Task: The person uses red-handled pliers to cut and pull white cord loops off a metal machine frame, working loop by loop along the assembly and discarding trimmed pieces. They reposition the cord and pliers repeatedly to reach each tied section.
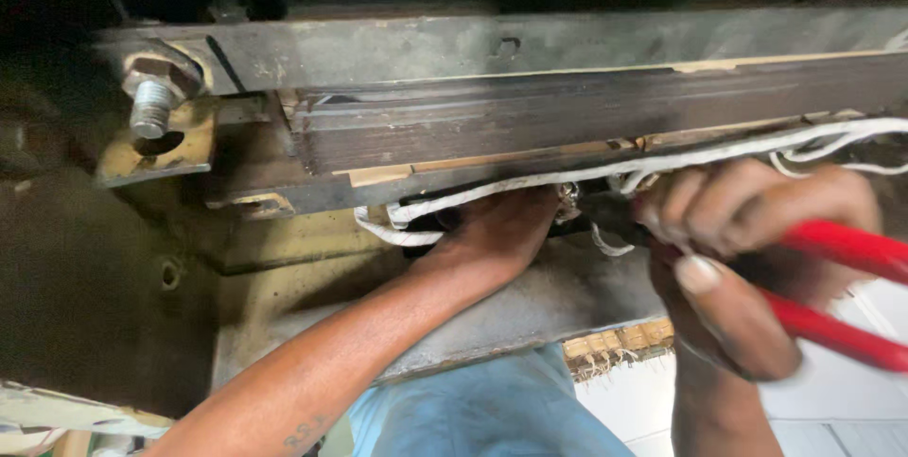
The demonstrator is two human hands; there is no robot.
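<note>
Up close, the right hand [747, 258] is wrapped firmly around the red handles of a pair of pliers [842, 291], thumb pressed along the lower handle and the fingers curled over the upper one. The handles run away from that grip toward the right edge of the view, while the dark nose of the tool points the other way, into the tangle just past the knuckles. Whether the nose is biting on anything I cannot tell; it is lost in shadow.

Just across from the plier tip, the left hand [497, 225] reaches up with its fingers tucked out of sight behind the white cord [530, 183], so its hold is hidden; it seems to be pressed against the cord bundle, but I cannot say it has closed on it. The cord runs above both hands, looping beside the left wrist and trailing off beyond the right hand's knuckles.

Directly above the two hands sits a dark laminated block [567, 107] clamped between grey steel bars [473, 41]. Far off beyond the left hand, a bolt with a nut [153, 93] sticks out of a bracket.
</note>
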